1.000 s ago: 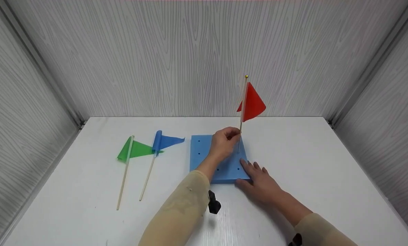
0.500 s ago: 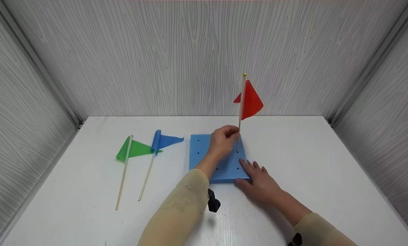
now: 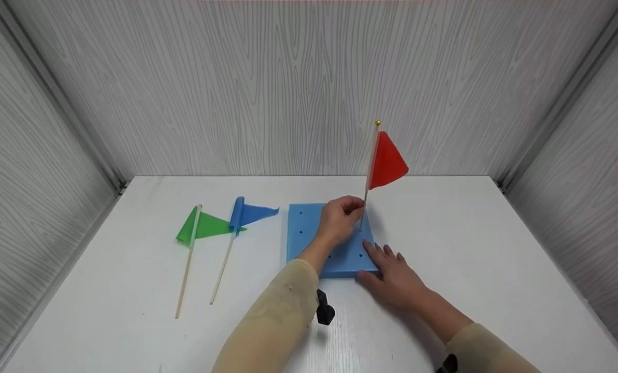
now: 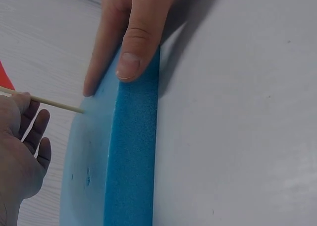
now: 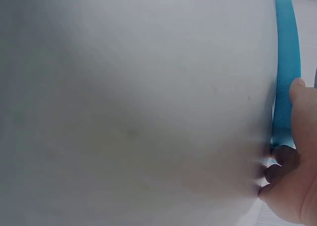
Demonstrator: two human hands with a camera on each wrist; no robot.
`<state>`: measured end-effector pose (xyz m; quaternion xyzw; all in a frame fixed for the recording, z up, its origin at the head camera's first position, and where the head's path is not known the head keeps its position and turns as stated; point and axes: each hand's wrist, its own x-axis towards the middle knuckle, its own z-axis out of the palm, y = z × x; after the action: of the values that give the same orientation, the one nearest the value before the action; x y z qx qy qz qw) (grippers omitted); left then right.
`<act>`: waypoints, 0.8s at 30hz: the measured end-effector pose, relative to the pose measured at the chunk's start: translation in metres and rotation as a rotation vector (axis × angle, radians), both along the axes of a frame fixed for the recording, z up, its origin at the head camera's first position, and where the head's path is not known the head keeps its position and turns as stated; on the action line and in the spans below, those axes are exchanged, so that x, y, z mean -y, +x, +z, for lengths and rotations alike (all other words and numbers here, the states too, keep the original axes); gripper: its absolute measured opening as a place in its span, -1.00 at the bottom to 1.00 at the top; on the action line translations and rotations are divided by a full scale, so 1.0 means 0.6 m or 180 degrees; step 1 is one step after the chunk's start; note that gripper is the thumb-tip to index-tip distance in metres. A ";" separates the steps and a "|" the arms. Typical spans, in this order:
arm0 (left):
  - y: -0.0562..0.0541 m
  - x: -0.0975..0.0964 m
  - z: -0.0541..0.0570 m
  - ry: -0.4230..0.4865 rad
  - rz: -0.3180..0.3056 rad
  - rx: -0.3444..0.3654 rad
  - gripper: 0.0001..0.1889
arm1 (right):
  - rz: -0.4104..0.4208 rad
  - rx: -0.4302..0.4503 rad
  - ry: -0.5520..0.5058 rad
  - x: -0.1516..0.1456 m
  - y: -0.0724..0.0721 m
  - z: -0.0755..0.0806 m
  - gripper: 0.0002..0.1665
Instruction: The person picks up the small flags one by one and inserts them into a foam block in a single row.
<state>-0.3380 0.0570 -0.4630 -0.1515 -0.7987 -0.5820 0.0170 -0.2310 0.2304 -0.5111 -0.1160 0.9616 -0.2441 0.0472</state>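
My left hand [image 3: 338,217] pinches the thin wooden stick of a red pennant flag [image 3: 387,161] between thumb and fingertips. The flag stands nearly upright, leaning slightly right, and the foot of its stick is at a hole near the right side of a blue foam block [image 3: 301,246]. In the left wrist view the stick [image 4: 60,105] meets the block's holed face. My right hand [image 3: 397,282] rests at the block's front right corner, thumb against the front side and index finger on top. Its other fingers lie on the table beside the block. My left forearm hides part of the block.
To the left, a green flag [image 3: 211,227] and a blue flag [image 3: 257,212] lie flat on the white table [image 3: 106,269], their cloths overlapping. Several small holes dot the block's top. Grey wood-grain panels [image 3: 298,93] enclose the table at the back and sides.
My left hand and the red flag rose slightly, then came down lower than at first, the flag's top tilting a little right. My right hand and the block stayed put.
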 end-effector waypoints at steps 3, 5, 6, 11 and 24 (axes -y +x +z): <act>0.000 0.000 -0.001 -0.0030 0.0033 0.0048 -0.84 | 0.0015 0.0011 -0.0005 0.000 0.000 0.000 0.00; 0.001 0.000 0.000 -0.0049 0.0040 0.0087 -0.84 | 0.0021 0.0008 -0.0005 0.000 0.000 0.000 0.00; 0.001 -0.001 0.000 -0.0054 0.0033 0.0087 -0.84 | 0.0022 0.0003 -0.0004 0.000 0.000 0.000 -0.01; 0.002 -0.003 0.004 -0.0112 -0.0041 0.0081 -0.82 | 0.0043 -0.0032 -0.0007 0.001 0.001 0.002 -0.02; 0.008 0.005 0.012 -0.0120 -0.0158 0.0114 -0.77 | 0.0002 0.0001 0.0008 0.001 0.001 0.002 -0.01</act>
<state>-0.3333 0.0540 -0.4558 -0.1611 -0.8057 -0.5698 -0.0146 -0.2302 0.2300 -0.5098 -0.1162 0.9619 -0.2429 0.0476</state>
